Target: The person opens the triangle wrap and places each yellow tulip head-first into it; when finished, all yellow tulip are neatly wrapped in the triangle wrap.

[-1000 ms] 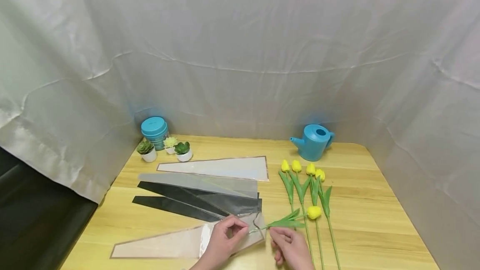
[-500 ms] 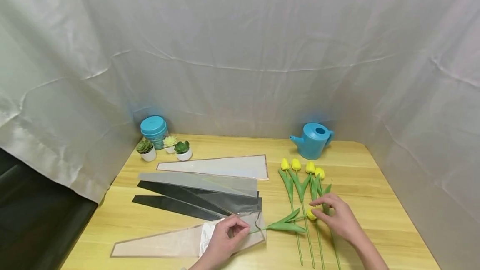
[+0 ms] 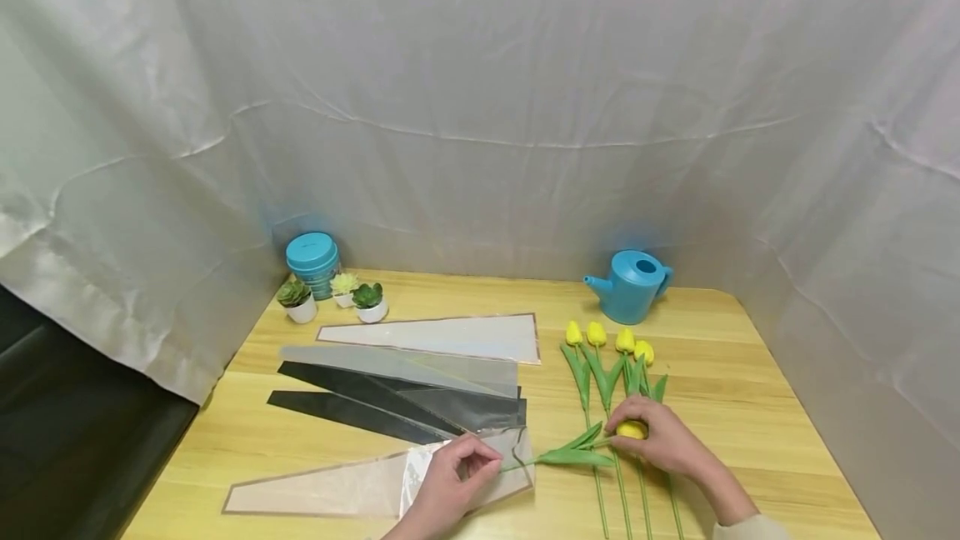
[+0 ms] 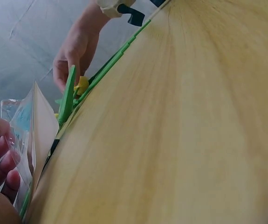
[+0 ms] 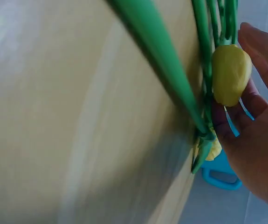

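Observation:
A yellow tulip (image 3: 573, 457) lies with its stem's lower end in the wide mouth of a clear, brown-edged flower sleeve (image 3: 315, 486). My left hand (image 3: 453, 473) pinches the sleeve's film near that mouth; in the left wrist view its curled fingers show behind the film. My right hand (image 3: 660, 440) pinches the tulip's stem just below the bloom. In the right wrist view, the yellow bloom (image 5: 231, 74) sits between fingers and palm. Several other tulips (image 3: 600, 382) lie side by side under and beyond the right hand.
Black wrapping sheets (image 3: 352, 415), a grey translucent sheet (image 3: 405, 365) and another brown-edged sleeve (image 3: 450, 336) lie behind the left hand. Farther back stand a blue watering can (image 3: 630, 294), small potted succulents (image 3: 370, 307) and a blue-lidded container (image 3: 311, 257) on the wooden table (image 3: 750, 440).
My right hand has moved from beside the tulip's leaves, rightward to its bloom, and now pinches the stem there. The left hand has stayed at the sleeve.

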`<state>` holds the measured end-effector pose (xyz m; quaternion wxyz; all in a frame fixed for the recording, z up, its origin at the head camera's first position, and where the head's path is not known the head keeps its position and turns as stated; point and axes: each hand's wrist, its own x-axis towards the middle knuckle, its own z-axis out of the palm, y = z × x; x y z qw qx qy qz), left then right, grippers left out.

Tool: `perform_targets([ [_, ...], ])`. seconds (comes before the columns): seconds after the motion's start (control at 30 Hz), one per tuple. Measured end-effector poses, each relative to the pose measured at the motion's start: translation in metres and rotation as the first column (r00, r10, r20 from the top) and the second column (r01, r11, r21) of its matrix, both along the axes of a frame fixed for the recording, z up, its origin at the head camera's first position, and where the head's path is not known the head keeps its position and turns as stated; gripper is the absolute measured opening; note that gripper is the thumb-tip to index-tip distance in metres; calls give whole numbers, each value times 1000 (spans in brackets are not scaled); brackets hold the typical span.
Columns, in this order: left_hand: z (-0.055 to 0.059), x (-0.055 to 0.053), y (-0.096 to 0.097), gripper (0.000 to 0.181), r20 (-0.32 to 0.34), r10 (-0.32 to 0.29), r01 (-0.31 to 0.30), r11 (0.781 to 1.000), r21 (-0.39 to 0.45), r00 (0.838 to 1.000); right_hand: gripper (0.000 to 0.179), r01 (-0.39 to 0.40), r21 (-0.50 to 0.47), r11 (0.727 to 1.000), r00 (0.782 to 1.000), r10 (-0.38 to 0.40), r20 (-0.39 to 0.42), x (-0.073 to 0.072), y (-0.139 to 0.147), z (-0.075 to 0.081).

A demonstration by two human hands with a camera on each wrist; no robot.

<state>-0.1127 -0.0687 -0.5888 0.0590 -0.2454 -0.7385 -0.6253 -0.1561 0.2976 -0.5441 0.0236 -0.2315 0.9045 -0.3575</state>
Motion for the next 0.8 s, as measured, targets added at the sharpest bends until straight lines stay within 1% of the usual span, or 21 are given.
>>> perform_targets([
  [0.17, -1, -1, -1, 3, -2, -4, 4, 1000, 2, 1000, 9, 13, 8, 1000, 1000, -13, 5, -1, -2, -3],
  [0.37, -1, -1, 0, 3, 6, -2, 2, 1000, -10, 1000, 9, 14, 43, 999, 1000, -14, -3, -2, -1, -4],
  [0.47, -1, -1, 1, 3, 7, 2, -2, 1000, -16, 1000, 9, 10, 48, 999, 1000, -10, -1, -2, 0, -3],
  [0.6, -1, -1, 1, 6, 15, 2, -2, 1000, -19, 1000, 10, 8, 47, 999, 1000, -7, -25, 0, 0, 1],
  [0.73, 0, -1, 1, 5, 23, 3, -2, 1000, -21, 1000, 14, 22, 33, 999, 999, -20, -45, 4, -3, 6],
  [0.8, 1, -1, 1, 4, 13, 4, -3, 1000, -21, 1000, 16, 30, 26, 999, 999, -29, -43, 6, -5, 9],
])
